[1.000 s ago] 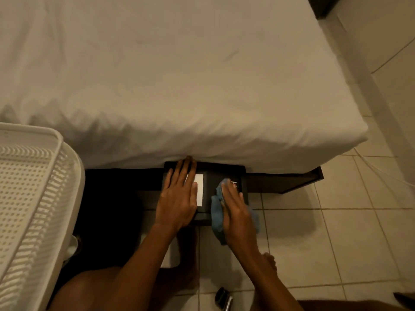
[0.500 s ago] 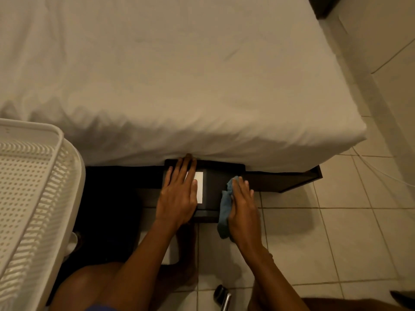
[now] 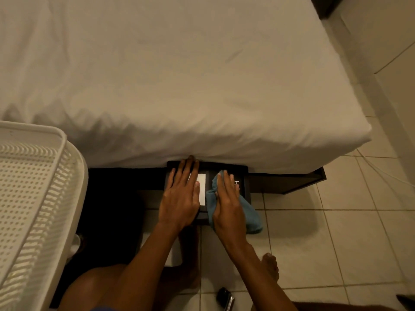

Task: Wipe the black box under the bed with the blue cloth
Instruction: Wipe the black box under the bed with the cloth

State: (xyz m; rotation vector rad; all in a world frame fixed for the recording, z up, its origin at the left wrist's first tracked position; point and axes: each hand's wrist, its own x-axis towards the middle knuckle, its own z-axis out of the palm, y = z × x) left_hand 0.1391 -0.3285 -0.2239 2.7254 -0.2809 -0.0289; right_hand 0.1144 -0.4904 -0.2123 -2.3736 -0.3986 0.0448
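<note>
The black box (image 3: 243, 176) with a white label (image 3: 201, 187) sticks halfway out from under the bed (image 3: 179, 86) onto the tiled floor. My left hand (image 3: 180, 196) lies flat on the box's left half, fingers spread, fingertips at the bed's edge. My right hand (image 3: 226, 203) presses the blue cloth (image 3: 249, 212) flat against the box's right half. The cloth spreads out from under the palm and hangs over the box's front right corner. The box's back part is hidden beneath the mattress.
A white perforated plastic basket (image 3: 33, 198) stands close at the left. The dark bed frame (image 3: 292, 181) runs along the floor to the right of the box. A small dark and metallic object (image 3: 225, 298) lies on the tiles (image 3: 325, 243) near my knees. A thin white cable (image 3: 381, 171) crosses the floor at the right.
My right hand slid the blue cloth right and back toward the bed, then left and forward again on the box's top; the cloth now spreads wider. My left hand has stayed in place.
</note>
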